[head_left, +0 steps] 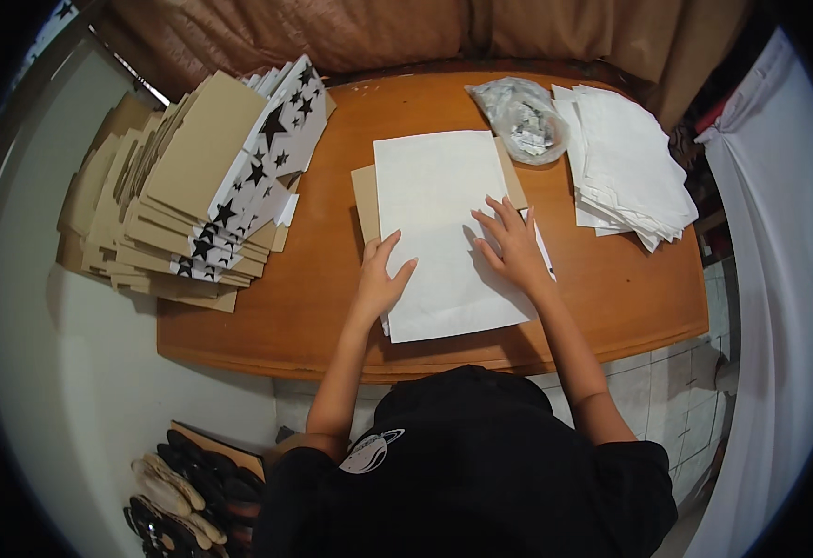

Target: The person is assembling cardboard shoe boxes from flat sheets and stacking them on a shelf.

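Observation:
A large white sheet of paper [444, 214] lies in front of me on top of a brown cardboard piece [366, 197], whose edges stick out on both sides. My left hand [385, 279] rests at the sheet's left edge, thumb and fingers apart. On the right part of the sheet lies my right hand [511, 244], its fingers spread. Neither hand grips anything. Beside my right wrist, a narrow white strip with a dark mark shows from under the sheet. Most of the cardboard is hidden by the paper.
A leaning stack of folded cardboard pieces [183, 167], some white with black stars, fills the wooden table's [332, 316] left side. At the back right are a clear plastic bag [525, 121] with small pieces inside and a pile of white sheets [634, 163]. Shoes [193, 484] stand at lower left.

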{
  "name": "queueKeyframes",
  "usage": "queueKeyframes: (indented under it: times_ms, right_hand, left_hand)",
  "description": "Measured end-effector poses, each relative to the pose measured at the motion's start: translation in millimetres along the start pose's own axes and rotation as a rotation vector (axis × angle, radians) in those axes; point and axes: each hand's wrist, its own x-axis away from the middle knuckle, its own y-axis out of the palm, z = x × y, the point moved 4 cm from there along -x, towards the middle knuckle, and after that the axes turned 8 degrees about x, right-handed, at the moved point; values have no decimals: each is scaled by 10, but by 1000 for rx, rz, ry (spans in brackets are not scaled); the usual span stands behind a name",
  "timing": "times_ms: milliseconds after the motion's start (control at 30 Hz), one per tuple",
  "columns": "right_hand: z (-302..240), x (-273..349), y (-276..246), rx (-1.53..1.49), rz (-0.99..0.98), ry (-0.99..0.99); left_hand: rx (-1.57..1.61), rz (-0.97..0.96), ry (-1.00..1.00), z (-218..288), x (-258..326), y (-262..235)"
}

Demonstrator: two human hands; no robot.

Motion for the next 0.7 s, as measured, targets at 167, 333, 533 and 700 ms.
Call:
queueKeyframes:
  times_ms: [167, 333, 533, 700]
  right_hand:
    - [65, -246, 280, 192, -213, -149]
    - [136, -405, 475, 339, -260, -322]
    - [168, -559, 567, 365, -299, -477]
    - [113, -548, 485, 339, -337, -530]
  left_hand:
    - [-386, 33, -33, 419, 121, -63]
    - [-514, 52, 236, 328, -251, -52]
    - [-857, -162, 92, -108, -374, 173]
    - [-751, -49, 111, -79, -182, 219]
